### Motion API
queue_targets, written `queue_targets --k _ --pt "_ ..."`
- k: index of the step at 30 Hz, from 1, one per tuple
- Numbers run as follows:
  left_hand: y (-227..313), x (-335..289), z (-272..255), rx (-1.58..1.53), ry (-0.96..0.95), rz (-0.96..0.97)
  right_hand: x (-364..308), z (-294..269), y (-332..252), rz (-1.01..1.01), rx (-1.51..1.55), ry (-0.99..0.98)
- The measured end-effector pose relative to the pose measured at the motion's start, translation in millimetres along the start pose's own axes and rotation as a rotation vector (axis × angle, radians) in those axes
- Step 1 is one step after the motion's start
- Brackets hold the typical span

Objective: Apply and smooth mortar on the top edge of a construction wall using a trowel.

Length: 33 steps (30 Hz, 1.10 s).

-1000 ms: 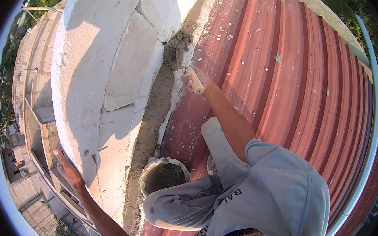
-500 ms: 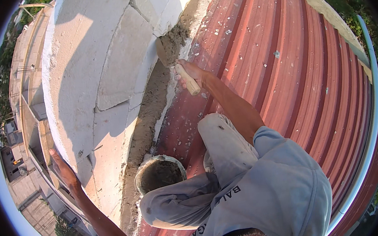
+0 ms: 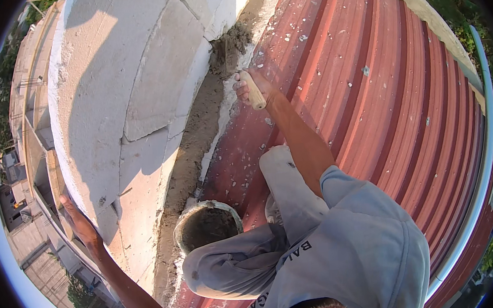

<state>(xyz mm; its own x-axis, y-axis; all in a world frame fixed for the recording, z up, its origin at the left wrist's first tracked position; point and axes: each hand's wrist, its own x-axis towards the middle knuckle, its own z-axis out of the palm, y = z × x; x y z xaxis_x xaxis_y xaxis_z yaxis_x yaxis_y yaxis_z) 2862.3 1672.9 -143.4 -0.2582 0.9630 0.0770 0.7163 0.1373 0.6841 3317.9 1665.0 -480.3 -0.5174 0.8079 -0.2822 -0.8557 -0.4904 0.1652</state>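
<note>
My right hand (image 3: 246, 90) is wrapped round the wooden handle (image 3: 256, 95) of a trowel. The blade end reaches into a heap of wet grey mortar (image 3: 236, 38) at the foot of the pale block wall (image 3: 156, 74); the blade itself is hard to make out. A mortar band (image 3: 197, 120) runs along the joint between wall and red metal roof. My left hand (image 3: 79, 222) lies with fingers stretched out against the outer side of the wall top, holding nothing. By my bent knee stands a mortar-crusted bucket (image 3: 208, 223) with grey mortar inside.
Ribbed red roofing (image 3: 364, 104) slopes off to the right, strewn with mortar crumbs, up to a pale ledge and a light-blue pipe (image 3: 489, 106). Beyond the wall on the left there is a drop to lower concrete buildings (image 3: 39, 240). Greenery borders the far right.
My right hand has shifted slightly up and right with the trowel, whose blade shows less now. The mortar heap at the wall looks reshaped. My left hand stays on the wall.
</note>
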Motion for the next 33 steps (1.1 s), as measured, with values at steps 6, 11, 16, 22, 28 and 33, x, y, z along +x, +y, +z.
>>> queue_targets --k 6,11,16,22,28,33 --pt "5.7 -0.4 3.1 -0.007 -0.011 -0.05 7.8 28.4 5.2 0.025 -0.233 0.119" --pt "7.2 -5.0 -0.1 0.087 -0.022 0.017 -17.5 47.1 28.6 -0.031 -0.493 0.275" --pt "-1.0 0.0 -3.2 0.089 0.018 0.03 -71.2 30.4 26.5 -0.117 -0.702 0.364" --pt "-1.1 1.9 -4.1 0.087 0.003 -0.019 -68.7 15.1 -29.9 -0.354 -0.784 0.591" --pt "-9.7 1.7 -3.3 0.025 0.032 -0.015 -44.8 13.4 -105.7 -0.124 -0.557 0.259" --pt "-8.4 -0.2 -8.4 0.087 0.042 -0.024 -25.9 33.3 -49.6 -0.002 -0.917 0.648"
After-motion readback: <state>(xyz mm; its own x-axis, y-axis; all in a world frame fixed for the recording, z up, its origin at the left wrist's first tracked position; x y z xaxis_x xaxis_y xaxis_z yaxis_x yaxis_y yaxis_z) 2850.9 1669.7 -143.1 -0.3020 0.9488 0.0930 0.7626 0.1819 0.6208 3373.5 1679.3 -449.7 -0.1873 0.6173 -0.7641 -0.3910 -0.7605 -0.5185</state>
